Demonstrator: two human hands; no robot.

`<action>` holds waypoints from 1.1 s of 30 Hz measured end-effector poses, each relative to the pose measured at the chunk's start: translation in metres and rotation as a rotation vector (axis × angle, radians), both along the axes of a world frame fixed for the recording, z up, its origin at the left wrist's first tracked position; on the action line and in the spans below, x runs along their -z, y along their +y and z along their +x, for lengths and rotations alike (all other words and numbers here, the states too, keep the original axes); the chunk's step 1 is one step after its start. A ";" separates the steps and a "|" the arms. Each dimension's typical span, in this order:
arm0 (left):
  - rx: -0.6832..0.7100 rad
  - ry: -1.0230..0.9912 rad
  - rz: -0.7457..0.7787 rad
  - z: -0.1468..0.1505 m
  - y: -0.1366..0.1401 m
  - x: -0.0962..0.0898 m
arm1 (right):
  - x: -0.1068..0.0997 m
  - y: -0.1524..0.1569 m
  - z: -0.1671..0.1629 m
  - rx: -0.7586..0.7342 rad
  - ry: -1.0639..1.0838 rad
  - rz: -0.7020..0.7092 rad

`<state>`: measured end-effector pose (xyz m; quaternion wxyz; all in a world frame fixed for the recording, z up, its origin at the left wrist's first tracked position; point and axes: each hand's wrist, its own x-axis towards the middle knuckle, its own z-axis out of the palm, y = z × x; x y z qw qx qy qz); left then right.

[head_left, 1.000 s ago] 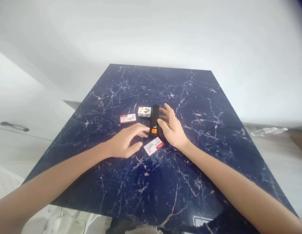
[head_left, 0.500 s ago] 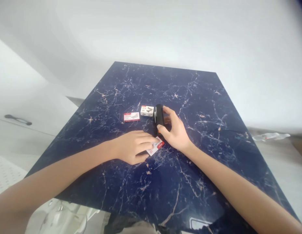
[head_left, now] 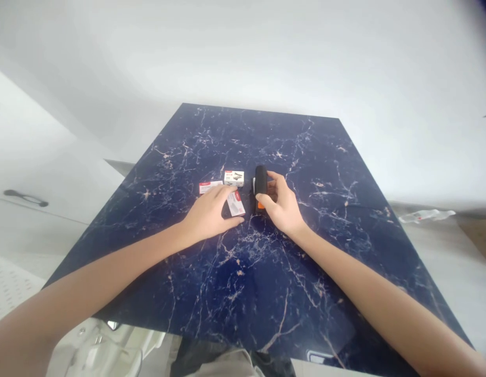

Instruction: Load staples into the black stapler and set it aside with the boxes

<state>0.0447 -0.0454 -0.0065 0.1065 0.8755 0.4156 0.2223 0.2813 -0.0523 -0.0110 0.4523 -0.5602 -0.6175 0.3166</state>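
My left hand [head_left: 209, 213] is closed around a small red-and-white box [head_left: 237, 205], its fingers at the far end and its thumb at the near end. My right hand [head_left: 282, 203] grips a black stapler [head_left: 260, 180] with an orange part low on its body. The thumb lies on the near left side, the fingers curl round the right. A white box [head_left: 234, 178] with a dark picture printed on it stands just beyond my left fingertips. Another red-and-white box [head_left: 210, 186] lies flat to its left, partly covered by my left hand.
The blue marble-patterned table [head_left: 243, 136] carries all of these. A white wall runs behind it. A cabinet with a dark handle [head_left: 26, 198] is at the left. A clear plastic piece [head_left: 426, 215] is off the right edge, and a white chair [head_left: 105, 351] is at lower left.
My left hand has moved away from me and left with the small box, turning it and bringing it beside the other boxes. My right hand holds the stapler slightly farther right.
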 end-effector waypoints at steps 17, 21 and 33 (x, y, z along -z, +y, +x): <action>0.200 -0.080 -0.014 -0.002 0.003 -0.003 | 0.001 -0.004 0.000 -0.212 0.026 -0.001; 0.102 -0.092 0.130 -0.011 0.009 -0.009 | 0.000 -0.003 0.000 -0.217 0.017 0.005; -0.042 -0.069 -0.070 -0.059 0.055 -0.011 | -0.002 -0.004 0.001 -0.221 -0.045 0.013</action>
